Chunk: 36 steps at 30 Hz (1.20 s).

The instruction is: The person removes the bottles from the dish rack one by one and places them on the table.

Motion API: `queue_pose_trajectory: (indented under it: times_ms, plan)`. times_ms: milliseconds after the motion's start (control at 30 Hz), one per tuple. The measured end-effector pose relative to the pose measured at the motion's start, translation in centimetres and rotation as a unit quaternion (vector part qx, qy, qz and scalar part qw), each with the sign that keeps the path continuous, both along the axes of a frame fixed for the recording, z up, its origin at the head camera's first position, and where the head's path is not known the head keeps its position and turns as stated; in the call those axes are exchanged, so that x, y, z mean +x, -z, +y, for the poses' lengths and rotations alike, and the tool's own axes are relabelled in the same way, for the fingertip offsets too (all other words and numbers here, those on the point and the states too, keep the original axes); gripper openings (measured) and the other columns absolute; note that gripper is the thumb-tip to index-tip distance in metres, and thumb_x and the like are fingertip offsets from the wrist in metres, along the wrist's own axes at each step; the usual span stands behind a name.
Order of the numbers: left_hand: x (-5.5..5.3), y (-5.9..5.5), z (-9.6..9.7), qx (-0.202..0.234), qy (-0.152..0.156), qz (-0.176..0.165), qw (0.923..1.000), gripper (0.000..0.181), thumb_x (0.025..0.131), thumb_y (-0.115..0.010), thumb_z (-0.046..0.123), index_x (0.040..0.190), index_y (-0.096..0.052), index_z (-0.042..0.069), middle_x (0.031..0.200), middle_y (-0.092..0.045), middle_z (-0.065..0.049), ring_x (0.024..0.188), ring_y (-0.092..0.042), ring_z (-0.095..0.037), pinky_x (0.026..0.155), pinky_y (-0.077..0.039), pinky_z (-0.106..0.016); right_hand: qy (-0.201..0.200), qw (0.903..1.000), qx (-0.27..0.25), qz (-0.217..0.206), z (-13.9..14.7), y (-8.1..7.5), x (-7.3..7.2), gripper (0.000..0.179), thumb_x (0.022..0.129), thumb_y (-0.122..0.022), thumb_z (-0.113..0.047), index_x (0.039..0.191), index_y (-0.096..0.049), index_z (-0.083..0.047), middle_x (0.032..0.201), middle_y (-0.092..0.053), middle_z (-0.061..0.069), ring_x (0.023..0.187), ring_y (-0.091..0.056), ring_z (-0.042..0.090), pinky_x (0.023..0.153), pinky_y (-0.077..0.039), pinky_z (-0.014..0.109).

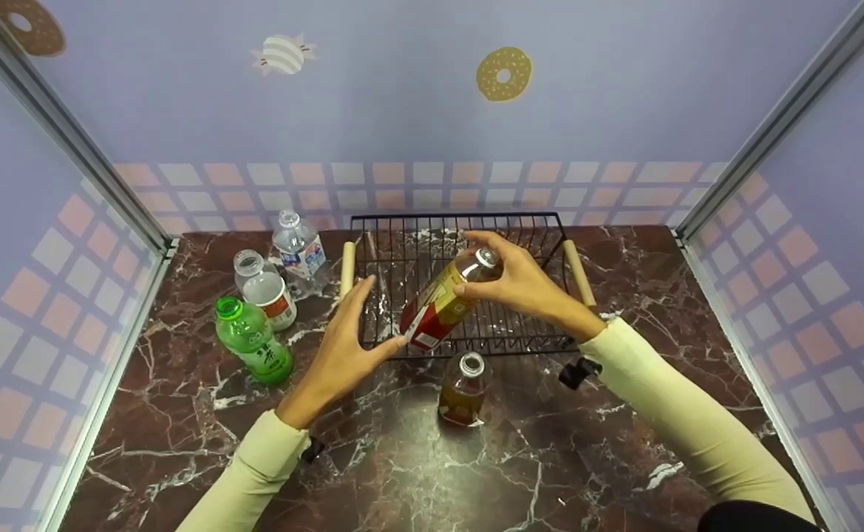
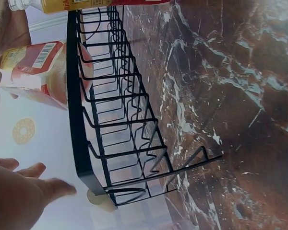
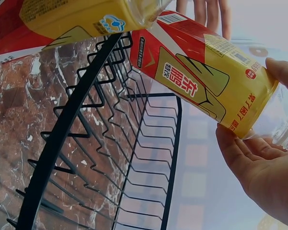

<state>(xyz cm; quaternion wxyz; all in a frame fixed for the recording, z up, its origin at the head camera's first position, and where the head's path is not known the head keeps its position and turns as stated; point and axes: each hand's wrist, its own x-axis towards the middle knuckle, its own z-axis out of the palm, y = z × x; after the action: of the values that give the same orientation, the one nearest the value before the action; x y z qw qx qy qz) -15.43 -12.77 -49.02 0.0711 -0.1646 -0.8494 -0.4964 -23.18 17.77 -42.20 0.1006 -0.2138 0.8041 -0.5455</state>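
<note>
My right hand (image 1: pixel 524 288) grips a capless plastic drink bottle (image 1: pixel 443 307) near its neck, thumb on one side and fingers on the other. Its yellow and red label (image 3: pixel 192 72) faces the right wrist camera. The bottle leans over the black wire rack (image 1: pixel 454 216), base down to the left. My left hand (image 1: pixel 339 351) is spread beside the rack's left front corner, its thumb tip close to the bottle's base. Another capless bottle (image 1: pixel 463 395), with the same yellow and red label in the right wrist view, stands upright in front of the rack.
Left of the rack stand a green bottle (image 1: pixel 254 343), a clear bottle with a white and orange label (image 1: pixel 265 292) and a clear bottle with a blue and white label (image 1: pixel 301 255). Wooden handles (image 1: pixel 578 273) flank the rack. Patterned walls (image 1: pixel 402 89) enclose the marbled tabletop (image 1: pixel 372 473).
</note>
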Motion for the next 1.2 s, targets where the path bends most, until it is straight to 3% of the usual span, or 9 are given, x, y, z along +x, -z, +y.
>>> queue_pose_trajectory:
  times_ms: [200,400,667,867,1033,1200]
  plan:
    - [-0.3,-0.7,0.6,-0.007,0.02,-0.003,0.9998,0.102,0.093,-0.091,0.031,0.173,-0.032,0.007,0.178,-0.033,-0.017,0.163,-0.032,-0.04,0.132,-0.027,-0.065,-0.005,1.0,-0.002,0.005,-0.6,-0.1,0.4,0.092,0.09,-0.092,-0.017,0.167,-0.042,-0.007,0.144,-0.068,0.013,0.118,-0.073,0.032,0.096,-0.066,0.04]
    - [-0.5,-1.3,1.2,-0.013,0.041,0.009,0.999,0.099,0.093,-0.091,0.029,0.171,-0.036,0.005,0.175,-0.037,-0.021,0.161,-0.036,-0.042,0.131,-0.028,-0.065,-0.014,0.9997,-0.004,0.021,-1.0,-0.4,0.9,0.092,0.091,-0.093,-0.023,0.166,-0.043,-0.008,0.143,-0.069,0.011,0.119,-0.073,0.039,0.097,-0.066,0.039]
    - [-0.8,-2.3,2.1,-0.037,0.053,0.014,0.9978,0.095,0.093,-0.09,0.03,0.169,-0.039,0.004,0.172,-0.042,-0.02,0.158,-0.041,-0.041,0.13,-0.032,-0.064,-0.033,0.9987,-0.023,0.031,-1.9,-0.9,1.7,0.091,0.091,-0.09,-0.016,0.167,-0.041,-0.006,0.145,-0.067,0.014,0.12,-0.073,0.034,0.097,-0.066,0.039]
    - [-0.8,-3.0,2.5,-0.037,0.058,0.011,0.9976,0.09,0.092,-0.092,0.028,0.165,-0.047,0.002,0.168,-0.047,-0.021,0.155,-0.045,-0.041,0.129,-0.035,-0.063,-0.053,0.9962,-0.016,0.068,-2.8,-1.1,2.7,0.092,0.09,-0.092,-0.017,0.167,-0.041,-0.006,0.144,-0.069,0.013,0.116,-0.075,0.032,0.095,-0.067,0.037]
    - [-0.6,-3.7,2.7,-0.035,0.07,0.009,0.9969,0.079,0.091,-0.093,0.028,0.157,-0.058,0.002,0.157,-0.058,-0.017,0.144,-0.055,-0.038,0.123,-0.043,-0.062,-0.063,0.9926,0.001,0.104,-3.2,-1.2,3.1,0.094,0.09,-0.093,-0.02,0.167,-0.041,-0.006,0.143,-0.071,0.009,0.106,-0.077,0.022,0.093,-0.067,0.036]
    - [-0.4,-4.3,2.7,-0.046,0.067,-0.005,0.9967,0.073,0.09,-0.093,0.032,0.15,-0.063,0.003,0.142,-0.067,-0.012,0.128,-0.063,-0.032,0.112,-0.053,-0.057,-0.085,0.9903,-0.01,0.11,-3.6,-1.1,3.3,0.092,0.091,-0.092,-0.016,0.166,-0.04,-0.004,0.143,-0.07,0.012,0.105,-0.077,0.022,0.09,-0.068,0.036]
